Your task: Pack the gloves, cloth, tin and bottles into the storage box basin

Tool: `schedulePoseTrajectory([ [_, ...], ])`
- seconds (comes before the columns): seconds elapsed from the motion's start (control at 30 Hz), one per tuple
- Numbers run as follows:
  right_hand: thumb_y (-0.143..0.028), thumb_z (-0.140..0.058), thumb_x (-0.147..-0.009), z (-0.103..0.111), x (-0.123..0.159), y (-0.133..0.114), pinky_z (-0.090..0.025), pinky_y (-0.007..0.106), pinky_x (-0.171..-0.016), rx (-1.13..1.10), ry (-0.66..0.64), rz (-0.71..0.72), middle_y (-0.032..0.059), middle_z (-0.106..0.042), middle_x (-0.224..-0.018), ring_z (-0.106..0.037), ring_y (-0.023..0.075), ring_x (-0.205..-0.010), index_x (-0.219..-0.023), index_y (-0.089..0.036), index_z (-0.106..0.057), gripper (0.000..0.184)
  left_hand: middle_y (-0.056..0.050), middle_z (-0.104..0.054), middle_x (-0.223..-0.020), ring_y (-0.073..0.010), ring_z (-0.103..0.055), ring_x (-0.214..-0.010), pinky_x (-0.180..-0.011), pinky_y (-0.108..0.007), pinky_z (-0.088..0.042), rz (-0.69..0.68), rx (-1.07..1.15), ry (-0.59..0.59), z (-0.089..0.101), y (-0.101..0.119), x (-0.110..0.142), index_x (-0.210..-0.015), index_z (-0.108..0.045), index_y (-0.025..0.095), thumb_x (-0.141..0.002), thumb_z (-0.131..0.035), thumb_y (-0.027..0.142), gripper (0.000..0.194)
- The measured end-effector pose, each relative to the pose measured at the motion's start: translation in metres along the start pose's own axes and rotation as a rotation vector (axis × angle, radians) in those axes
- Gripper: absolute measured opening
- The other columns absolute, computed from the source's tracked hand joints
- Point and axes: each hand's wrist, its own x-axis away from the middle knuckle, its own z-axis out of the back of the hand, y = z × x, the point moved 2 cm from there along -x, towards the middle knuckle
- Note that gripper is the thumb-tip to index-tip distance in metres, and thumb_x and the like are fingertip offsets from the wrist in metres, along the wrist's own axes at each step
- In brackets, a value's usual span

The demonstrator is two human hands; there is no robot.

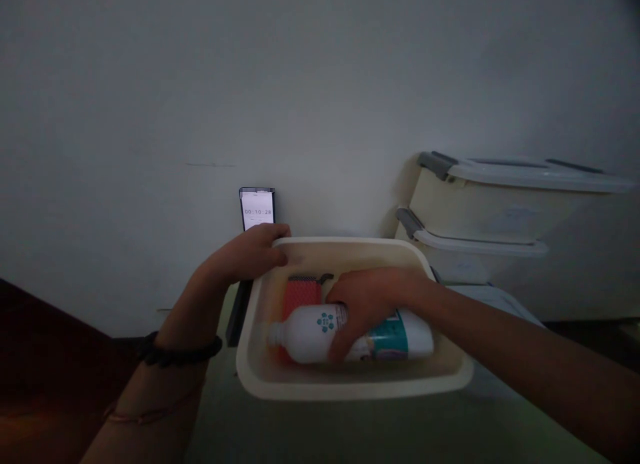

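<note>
A cream plastic bin (pixel 350 389) stands in front of me, its opening facing up. My left hand (pixel 257 251) grips the bin's far left corner, thumb inside the rim and fingers outside. Inside the bin, my right hand (pixel 367 304) is closed around a white bottle (pixel 305 334) with a teal label. The bottle lies on its side, neck to the left. Partly under it is a red textured item (pixel 303 294) with a dark strap or handle end at its upper right; its kind cannot be made out.
A phone (pixel 258 207) showing a timer leans upright behind the bin's left corner. Stacked lidded storage boxes (pixel 490 211) with grey latches stand at the right, against the pale wall (pixel 320 104). Another white lid (pixel 493 297) lies low beside the bin.
</note>
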Motion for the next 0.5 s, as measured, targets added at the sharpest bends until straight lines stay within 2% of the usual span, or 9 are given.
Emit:
schedulePoseTrajectory([
  [0.1, -0.075, -0.057, -0.046, -0.001, 0.002, -0.002, -0.041, 0.026, -0.053, -0.015, 0.032, 0.021, 0.0019, -0.066, -0.077, -0.058, 0.0167, -0.060, -0.102, -0.023, -0.064, 0.076, -0.002, -0.054, -0.069, -0.0182, -0.051, -0.069, -0.058, -0.026, -0.036, -0.018, -0.033, 0.003, 0.001, 0.001, -0.001, -0.069, -0.050, 0.017, -0.063, -0.046, 0.028, 0.013],
  [0.33, -0.077, -0.047, -0.057, -0.010, 0.000, -0.002, -0.041, 0.028, -0.052, 0.156, 0.121, 0.122, 0.0070, -0.066, -0.075, -0.058, 0.0191, -0.061, -0.091, -0.017, -0.065, 0.071, -0.001, -0.052, -0.067, -0.0180, -0.050, -0.068, -0.056, -0.025, -0.035, -0.010, -0.026, -0.006, 0.002, 0.003, 0.000, -0.067, -0.049, 0.017, -0.061, -0.045, 0.025, 0.010],
  [0.5, -0.073, -0.046, -0.062, -0.013, 0.000, -0.005, -0.042, 0.028, -0.055, 0.170, 0.127, 0.123, 0.0095, -0.067, -0.084, -0.061, 0.0207, -0.066, -0.102, -0.017, -0.062, 0.071, -0.001, -0.053, -0.067, -0.0184, -0.051, -0.068, -0.056, -0.025, -0.034, 0.010, -0.023, -0.012, 0.001, 0.002, 0.000, -0.067, -0.049, 0.017, -0.060, -0.045, 0.023, 0.010],
])
